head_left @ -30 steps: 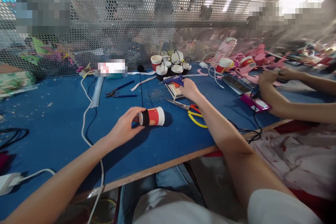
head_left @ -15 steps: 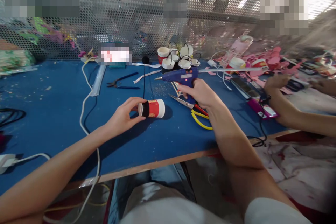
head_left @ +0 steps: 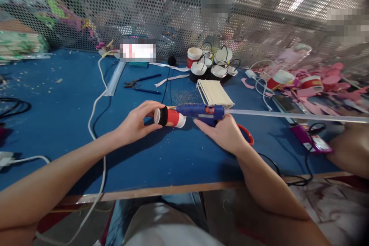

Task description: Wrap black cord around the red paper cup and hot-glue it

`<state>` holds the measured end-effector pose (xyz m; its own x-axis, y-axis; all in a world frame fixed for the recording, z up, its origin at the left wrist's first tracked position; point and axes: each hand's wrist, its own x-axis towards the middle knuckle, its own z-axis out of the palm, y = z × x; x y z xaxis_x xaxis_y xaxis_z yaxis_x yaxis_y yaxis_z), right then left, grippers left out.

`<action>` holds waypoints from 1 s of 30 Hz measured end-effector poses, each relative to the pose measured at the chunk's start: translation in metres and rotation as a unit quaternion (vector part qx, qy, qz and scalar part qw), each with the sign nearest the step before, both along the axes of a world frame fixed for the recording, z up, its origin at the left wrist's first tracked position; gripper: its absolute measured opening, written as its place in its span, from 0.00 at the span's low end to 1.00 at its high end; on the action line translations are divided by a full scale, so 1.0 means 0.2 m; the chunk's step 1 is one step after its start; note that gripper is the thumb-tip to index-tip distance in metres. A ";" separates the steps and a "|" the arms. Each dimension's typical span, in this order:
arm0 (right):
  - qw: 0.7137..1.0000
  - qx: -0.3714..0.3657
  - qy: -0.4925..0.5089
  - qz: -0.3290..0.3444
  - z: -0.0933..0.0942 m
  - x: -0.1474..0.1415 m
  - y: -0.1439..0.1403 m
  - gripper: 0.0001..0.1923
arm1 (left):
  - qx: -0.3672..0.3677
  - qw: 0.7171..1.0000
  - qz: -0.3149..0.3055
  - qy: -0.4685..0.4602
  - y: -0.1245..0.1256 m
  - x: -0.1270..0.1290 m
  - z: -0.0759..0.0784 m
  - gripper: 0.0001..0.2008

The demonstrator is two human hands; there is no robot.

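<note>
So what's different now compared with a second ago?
The right hand has lifted the blue glue gun off the pale rack and brought it leftward to the red-and-white cup. The left hand still holds the cup on its side by its black-banded end; the pliers stayed put.

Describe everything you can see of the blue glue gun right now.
The glue gun looks like plastic: blue body, a pale label on its side, orange parts showing near the rear. A long translucent stick runs from its back to the picture's right edge. The right hand grips the handle, largely hidden. Held roughly level over the blue table, it points its nozzle left, across the red-and-white cup; whether the tip touches the cup can't be told.
</note>
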<state>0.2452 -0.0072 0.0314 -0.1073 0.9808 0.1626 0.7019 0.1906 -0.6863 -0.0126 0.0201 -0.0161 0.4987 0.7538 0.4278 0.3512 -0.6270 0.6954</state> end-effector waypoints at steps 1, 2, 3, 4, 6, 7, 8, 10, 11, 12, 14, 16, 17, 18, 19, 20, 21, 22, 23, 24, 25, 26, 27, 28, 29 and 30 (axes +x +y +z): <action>1.000 0.002 -0.010 0.000 -0.01 0.00 0.00 0.11 | 0.003 1.000 0.000 0.000 0.00 0.00 0.00 0.22; 1.000 0.005 -0.018 0.000 -0.01 0.00 0.00 0.11 | 0.005 1.000 0.001 0.001 0.00 0.00 0.00 0.22; 1.000 0.010 -0.023 -0.002 -0.02 0.00 0.00 0.11 | 0.008 1.000 0.003 0.003 0.00 0.00 0.01 0.22; 0.999 0.017 -0.027 -0.004 -0.03 0.00 0.00 0.11 | 0.008 1.000 0.006 0.006 0.00 0.00 0.01 0.22; 0.999 0.027 -0.037 -0.007 -0.04 0.00 0.00 0.12 | 0.006 1.000 0.009 0.009 0.00 0.00 0.01 0.22; 0.999 0.030 -0.040 -0.009 -0.05 0.00 0.00 0.11 | 0.004 1.000 0.010 0.009 0.00 0.00 0.01 0.22; 0.999 0.031 -0.042 -0.009 -0.05 0.00 0.00 0.11 | 0.000 1.000 0.010 0.009 0.00 0.00 0.01 0.22; 0.998 0.037 -0.040 -0.005 -0.06 0.00 0.00 0.11 | -0.012 1.000 0.014 0.008 -0.01 0.00 0.01 0.23; 0.998 0.047 -0.039 0.001 -0.06 0.00 -0.01 0.11 | -0.019 1.000 0.017 0.009 -0.01 0.00 0.01 0.23; 0.997 0.060 -0.039 0.008 -0.06 0.00 -0.01 0.11 | -0.027 0.999 0.021 0.010 0.00 0.00 0.01 0.23; 0.995 0.088 -0.051 0.022 -0.06 0.00 -0.02 0.10 | -0.041 0.999 0.028 0.011 0.00 0.00 0.00 0.23; 0.991 0.105 -0.073 0.034 -0.06 0.00 -0.03 0.09 | -0.054 0.998 0.035 0.006 0.00 0.00 0.00 0.24; 0.990 0.109 -0.084 0.039 -0.06 0.00 -0.03 0.08 | -0.062 0.997 0.037 0.002 0.00 0.00 0.00 0.24; 0.989 0.111 -0.093 0.043 -0.06 0.00 -0.03 0.08 | -0.070 0.997 0.039 -0.002 0.01 0.00 0.00 0.25; 0.987 0.114 -0.100 0.047 -0.06 0.00 -0.03 0.07 | -0.078 0.996 0.042 -0.006 0.01 0.00 0.00 0.25; 0.986 0.118 -0.105 0.049 -0.06 0.01 -0.03 0.07 | -0.087 0.995 0.045 -0.009 0.01 0.00 0.00 0.25; 0.985 0.123 -0.108 0.050 -0.06 0.01 -0.03 0.07 | -0.096 0.994 0.047 -0.012 0.01 0.00 0.00 0.26; 0.984 0.126 -0.112 0.052 -0.06 0.01 -0.03 0.08 | -0.105 0.993 0.050 -0.013 0.01 0.00 0.00 0.26; 0.984 0.127 -0.116 0.055 -0.06 0.01 -0.03 0.08 | -0.114 0.992 0.054 -0.013 0.01 0.01 0.01 0.26; 0.983 0.128 -0.120 0.058 -0.06 0.01 -0.03 0.08 | -0.125 0.990 0.059 -0.015 0.01 0.01 0.01 0.26; 0.982 0.126 -0.125 0.061 -0.06 0.01 -0.04 0.08 | -0.137 0.988 0.063 -0.016 0.01 0.01 0.01 0.26; 0.982 0.125 -0.128 0.062 -0.06 0.01 -0.04 0.08 | -0.150 0.986 0.068 -0.018 0.01 0.01 0.01 0.27; 0.982 0.124 -0.131 0.063 -0.06 0.01 -0.04 0.08 | -0.163 0.984 0.072 -0.019 0.01 0.02 0.01 0.27; 0.982 0.123 -0.132 0.063 -0.06 0.01 -0.04 0.08 | -0.172 0.982 0.073 -0.020 0.01 0.02 0.01 0.27; 0.981 0.124 -0.133 0.063 -0.06 0.01 -0.04 0.09 | -0.175 0.982 0.073 -0.020 0.01 0.01 0.01 0.28; 0.981 0.125 -0.134 0.065 -0.06 0.01 -0.04 0.08 | -0.172 0.982 0.070 -0.020 0.00 0.01 0.01 0.28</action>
<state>0.2482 -0.0143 0.0198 -0.3001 0.8889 0.3460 0.8091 0.4293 -0.4012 -0.0097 0.0208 -0.0132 0.3686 0.9170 0.1525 0.3855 -0.3001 0.8725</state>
